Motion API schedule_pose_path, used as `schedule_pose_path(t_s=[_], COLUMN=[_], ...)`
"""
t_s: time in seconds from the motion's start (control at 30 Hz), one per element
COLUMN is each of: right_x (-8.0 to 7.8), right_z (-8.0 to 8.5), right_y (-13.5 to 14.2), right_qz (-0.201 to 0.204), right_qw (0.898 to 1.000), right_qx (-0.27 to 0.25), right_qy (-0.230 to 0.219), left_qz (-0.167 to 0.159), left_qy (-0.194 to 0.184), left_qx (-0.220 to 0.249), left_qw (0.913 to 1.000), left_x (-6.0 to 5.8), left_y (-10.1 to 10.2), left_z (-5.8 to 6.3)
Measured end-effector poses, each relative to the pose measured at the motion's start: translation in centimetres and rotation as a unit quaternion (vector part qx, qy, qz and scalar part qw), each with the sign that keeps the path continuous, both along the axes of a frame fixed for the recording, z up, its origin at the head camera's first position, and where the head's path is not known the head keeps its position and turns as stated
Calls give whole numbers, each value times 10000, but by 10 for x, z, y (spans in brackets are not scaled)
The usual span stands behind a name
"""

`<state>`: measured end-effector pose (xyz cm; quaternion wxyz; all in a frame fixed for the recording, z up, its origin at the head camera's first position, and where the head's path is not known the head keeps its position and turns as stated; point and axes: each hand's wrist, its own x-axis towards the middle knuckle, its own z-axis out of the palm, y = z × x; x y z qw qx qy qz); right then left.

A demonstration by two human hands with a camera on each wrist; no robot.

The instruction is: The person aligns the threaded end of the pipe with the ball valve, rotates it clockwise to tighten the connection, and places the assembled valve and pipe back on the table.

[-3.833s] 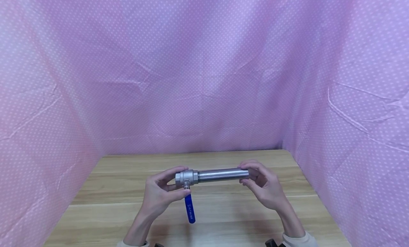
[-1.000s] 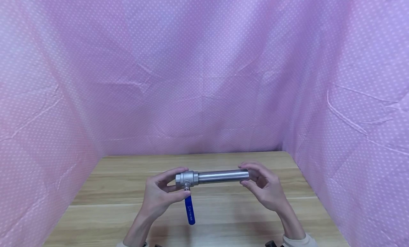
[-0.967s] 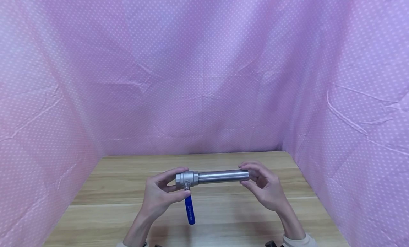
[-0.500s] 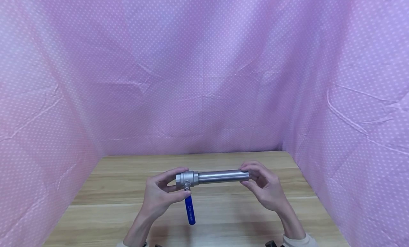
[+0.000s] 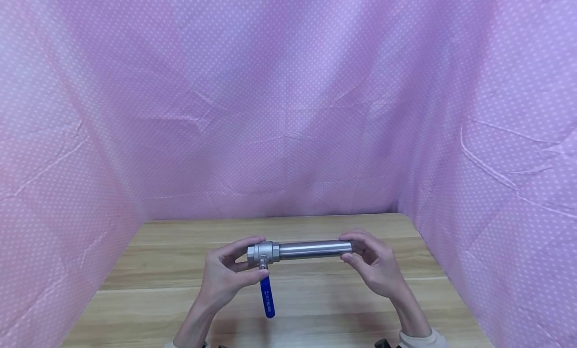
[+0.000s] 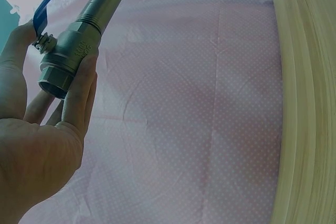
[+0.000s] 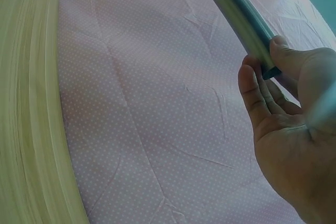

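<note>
A ball valve (image 5: pixel 265 252) with a blue lever handle (image 5: pixel 268 298) is joined to a smooth steel pipe (image 5: pixel 315 249), held level above the table in the head view. My left hand (image 5: pixel 221 275) grips the valve body, fingers behind it and thumb at the base of the lever. The pipe's free end is pinched between the thumb and fingers of my right hand (image 5: pixel 376 265). Thread (image 6: pixel 90 20) shows where the pipe enters the valve in the left wrist view. In the right wrist view, the pipe's end (image 7: pixel 270 72) sits between thumb and fingertips.
Below the hands lies a light wooden table (image 5: pixel 180 248). Pink dotted cloth (image 5: pixel 284 137) hangs behind it and along both sides. Pale sleeves (image 5: pixel 423 339) and dark wrist gear (image 5: pixel 382 343) show at the bottom edge.
The fingertips of my right hand have shifted slightly at the pipe's end. The left hand and the valve stay nearly where they were.
</note>
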<state>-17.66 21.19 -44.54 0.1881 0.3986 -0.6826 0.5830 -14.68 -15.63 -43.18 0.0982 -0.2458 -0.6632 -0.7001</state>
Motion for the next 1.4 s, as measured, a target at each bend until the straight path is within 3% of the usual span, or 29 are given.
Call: schedule_pose_path(t_s=[0.2, 0.33, 0.63, 0.9, 1.4], right_x=[2, 2, -1, -2, 1], right_z=[2, 2, 2, 2, 1], right_y=[0, 0, -3, -5, -2], right_qz=[-411, -437, 408, 660, 232], right_qw=[9989, 9990, 9983, 9957, 9991], right_qx=[203, 117, -384, -595, -278], right_qy=[-30, 12, 129, 277, 237], left_qz=[28, 44, 40, 42, 47], left_qy=[7, 14, -26, -14, -113], left_qx=[-25, -31, -20, -19, -36], left_qw=[10000, 10000, 10000, 10000, 9999], left_x=[0, 0, 1, 1, 2], left_y=[0, 0, 0, 0, 1], left_z=[1, 1, 2, 1, 2])
